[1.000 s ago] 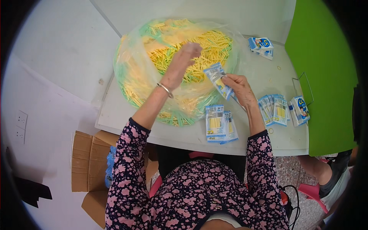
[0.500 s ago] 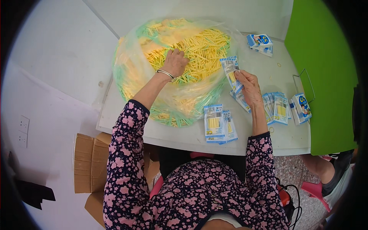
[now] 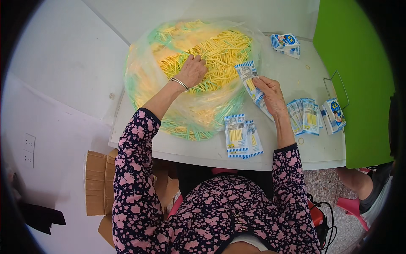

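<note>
A large clear plastic bag full of thin yellow and green sticks lies on the white table. My left hand, with a bangle at the wrist, rests knuckles-up in the stick pile, fingers curled into the sticks. My right hand holds a small blue-and-white packet upright at the bag's right edge; yellow sticks show through the packet. Directly in front of me lies a small stack of filled packets.
More packets lie fanned out to the right of my right hand, and others sit at the far right. A green panel borders the table's right side. Cardboard lies on the floor at lower left. Another person's leg shows at lower right.
My left hand dropped from above the pile down into the sticks and shifted slightly left. My right hand raised the packet upright and held it near the bag's edge.
</note>
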Demonstrator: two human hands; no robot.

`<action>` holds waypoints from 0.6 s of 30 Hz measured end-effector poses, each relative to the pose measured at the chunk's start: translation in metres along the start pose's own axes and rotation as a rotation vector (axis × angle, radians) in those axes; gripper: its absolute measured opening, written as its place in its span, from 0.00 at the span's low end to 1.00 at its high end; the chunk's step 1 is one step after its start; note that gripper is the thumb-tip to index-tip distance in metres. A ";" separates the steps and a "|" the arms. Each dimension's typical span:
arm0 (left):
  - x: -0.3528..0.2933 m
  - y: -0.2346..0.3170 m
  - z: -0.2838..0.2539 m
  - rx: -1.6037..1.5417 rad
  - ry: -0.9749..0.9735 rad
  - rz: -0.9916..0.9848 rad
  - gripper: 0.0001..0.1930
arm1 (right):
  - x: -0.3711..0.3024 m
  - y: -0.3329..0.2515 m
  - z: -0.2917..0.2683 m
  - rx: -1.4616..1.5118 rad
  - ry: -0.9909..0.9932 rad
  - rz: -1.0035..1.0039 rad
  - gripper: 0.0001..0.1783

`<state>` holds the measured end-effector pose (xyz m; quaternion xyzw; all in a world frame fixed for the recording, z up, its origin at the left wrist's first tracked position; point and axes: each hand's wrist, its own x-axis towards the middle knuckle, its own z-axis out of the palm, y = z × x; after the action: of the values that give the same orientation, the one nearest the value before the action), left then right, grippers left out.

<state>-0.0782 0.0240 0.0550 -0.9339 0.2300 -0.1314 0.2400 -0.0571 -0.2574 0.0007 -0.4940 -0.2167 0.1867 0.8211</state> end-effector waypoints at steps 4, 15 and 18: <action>-0.002 0.001 0.006 0.046 0.005 0.032 0.03 | -0.001 0.001 -0.001 -0.009 -0.014 0.007 0.10; 0.004 -0.004 0.006 -0.262 -0.163 -0.113 0.04 | -0.001 0.004 0.003 -0.060 -0.032 0.028 0.12; 0.003 -0.005 0.007 -0.266 -0.145 -0.107 0.04 | 0.000 0.006 0.005 -0.044 -0.052 0.012 0.13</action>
<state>-0.0715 0.0289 0.0523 -0.9754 0.1774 -0.0448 0.1228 -0.0604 -0.2516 -0.0029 -0.5084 -0.2390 0.1994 0.8029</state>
